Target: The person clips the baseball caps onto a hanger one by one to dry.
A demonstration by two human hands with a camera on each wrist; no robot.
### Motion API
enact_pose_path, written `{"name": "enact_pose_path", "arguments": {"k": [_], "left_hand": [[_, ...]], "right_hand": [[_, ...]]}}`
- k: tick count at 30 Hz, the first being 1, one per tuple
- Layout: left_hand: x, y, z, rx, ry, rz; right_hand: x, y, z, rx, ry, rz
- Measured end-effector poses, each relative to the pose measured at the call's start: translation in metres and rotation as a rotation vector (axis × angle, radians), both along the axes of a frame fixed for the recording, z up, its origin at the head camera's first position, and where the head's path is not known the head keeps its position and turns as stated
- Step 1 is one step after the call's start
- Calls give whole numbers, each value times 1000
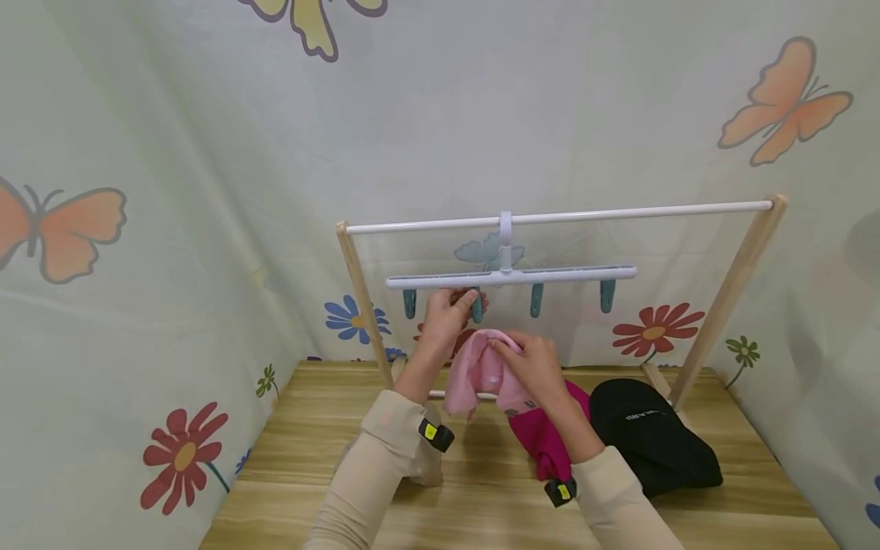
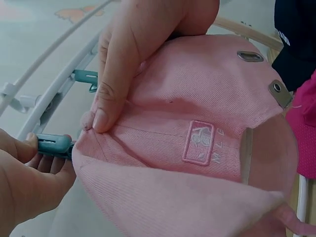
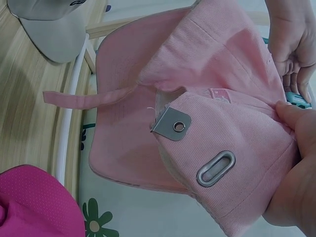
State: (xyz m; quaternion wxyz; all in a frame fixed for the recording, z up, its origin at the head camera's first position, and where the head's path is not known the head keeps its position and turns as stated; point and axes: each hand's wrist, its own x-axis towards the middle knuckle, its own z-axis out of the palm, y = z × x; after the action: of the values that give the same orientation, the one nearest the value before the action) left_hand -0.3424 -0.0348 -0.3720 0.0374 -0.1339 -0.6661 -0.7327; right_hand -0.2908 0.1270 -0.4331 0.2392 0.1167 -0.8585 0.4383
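Pinching a teal clip (image 1: 477, 307) with the left hand (image 1: 440, 321), gripping a pink baseball cap (image 2: 173, 74) by its crown with the right hand (image 1: 538, 368), just beside that clip; seemingly hanging the first, leaving three other clips (image 1: 607, 296) bare and black cap (image 1: 649, 439), magenta cap (image 3: 44, 197) and beige cap (image 3: 54, 34) unhung

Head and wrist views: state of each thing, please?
Pink cap: in right hand, strap undone
Pinched clip: in left hand, jaw state unclear
Other clips: holding nothing
Hanger: hooked on rail
Black cap: on table
Magenta cap: on table
Beige cap: on table
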Motion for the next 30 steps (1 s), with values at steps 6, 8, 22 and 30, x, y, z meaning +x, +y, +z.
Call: {"name": "enact_pose_path", "arguments": {"k": [6, 8, 22, 30], "left_hand": [[1, -4, 1, 32, -37, -49], [0, -4, 0, 59, -47, -68], [0, -8, -1, 171, -77, -163], [2, -9, 0, 167, -33, -160]], "right_hand": [[1, -1, 2, -24, -30, -8], [1, -2, 4, -27, -27, -14], [4, -9, 17, -10, -32, -72], [3, -13, 23, -11, -16, -71]]}}
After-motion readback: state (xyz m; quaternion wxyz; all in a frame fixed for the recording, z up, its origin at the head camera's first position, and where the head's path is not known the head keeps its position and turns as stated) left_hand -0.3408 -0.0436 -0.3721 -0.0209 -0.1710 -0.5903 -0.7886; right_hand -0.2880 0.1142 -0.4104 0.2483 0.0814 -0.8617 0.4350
